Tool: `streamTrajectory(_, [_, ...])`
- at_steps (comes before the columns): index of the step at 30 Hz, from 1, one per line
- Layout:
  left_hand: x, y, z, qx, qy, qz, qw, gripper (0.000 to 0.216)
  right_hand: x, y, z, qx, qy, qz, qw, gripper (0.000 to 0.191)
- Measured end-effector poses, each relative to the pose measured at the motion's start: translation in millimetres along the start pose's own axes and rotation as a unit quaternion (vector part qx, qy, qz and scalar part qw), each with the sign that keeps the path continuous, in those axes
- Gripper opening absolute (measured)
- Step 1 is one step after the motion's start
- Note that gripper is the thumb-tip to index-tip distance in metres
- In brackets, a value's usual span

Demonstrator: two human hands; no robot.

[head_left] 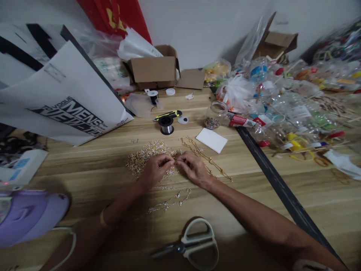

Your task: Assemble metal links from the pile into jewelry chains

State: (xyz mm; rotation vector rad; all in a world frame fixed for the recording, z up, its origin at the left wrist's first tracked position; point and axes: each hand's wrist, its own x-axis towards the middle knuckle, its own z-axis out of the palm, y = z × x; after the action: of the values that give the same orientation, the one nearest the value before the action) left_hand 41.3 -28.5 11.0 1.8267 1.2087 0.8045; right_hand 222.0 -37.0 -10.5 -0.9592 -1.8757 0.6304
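Where the two hands meet at mid-table, the left hand point(156, 165) and right hand point(191, 165) are both curled nearly closed, fingertips pinched together over a tiny piece too small to identify; it appears to come from the bead pile point(148, 156).

- Bead pile: gold and silver bits, heaped under and just far of the left hand, touching it.
- Gold chain point(207, 158): runs from far of the right hand out to its right, partly under the wrist.
- Silver chain point(170, 201): loose strand lying near of both hands, between the forearms.
- Scissors point(194, 244): at the near edge, handles to the right, blades closed, well apart from the hands.
- White card point(211, 140): far right of the hands, flat on the table point(93, 177).
- Wire spool point(166, 125) and yellow knife point(168, 114): far of the pile, side by side.
- Jar point(214, 114): on its side, beads inside, beside the clutter of bottles at far right.
- Box point(154, 71): open, against the far wall.
- Bag point(64, 98): printed, leaning at far left.

Risks, as judged: the pinched piece could slip and vanish into the pile, being so small; a forearm sweep could drag the silver chain or scatter the heap; the gold chain may snag under the right wrist.
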Motion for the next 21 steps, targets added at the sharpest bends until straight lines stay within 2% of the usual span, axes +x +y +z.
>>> streamTrajectory(3, [14.2, 2.7, -4.5, 0.057, 0.030, 0.030, 0.998, 0.015, 0.2, 2.7, 1.2, 0.058, 0.058, 0.070, 0.994, 0.015])
streamTrajectory(6, [37.7, 0.0, -8.4, 0.167, 0.067, 0.085, 0.980, 0.012, 0.9, 5.7, 2.0, 0.119, 0.117, 0.118, 0.979, 0.017])
streamTrajectory(11, [76.1, -14.3, -3.5, 0.323, 0.053, 0.131, 0.936, 0.010, 5.1, 7.7, 0.9, 0.166, 0.197, 0.162, 0.953, 0.018])
streamTrajectory(16, [95.4, -22.6, 6.7, 0.411, 0.029, 0.139, 0.900, 0.015, 8.8, 7.6, -0.8, 0.191, 0.213, 0.170, 0.943, 0.020])
streamTrajectory(21, [102.0, -25.1, 11.2, 0.414, 0.021, 0.144, 0.898, 0.017, 9.3, 8.4, -1.0, 0.198, 0.203, 0.171, 0.943, 0.019])
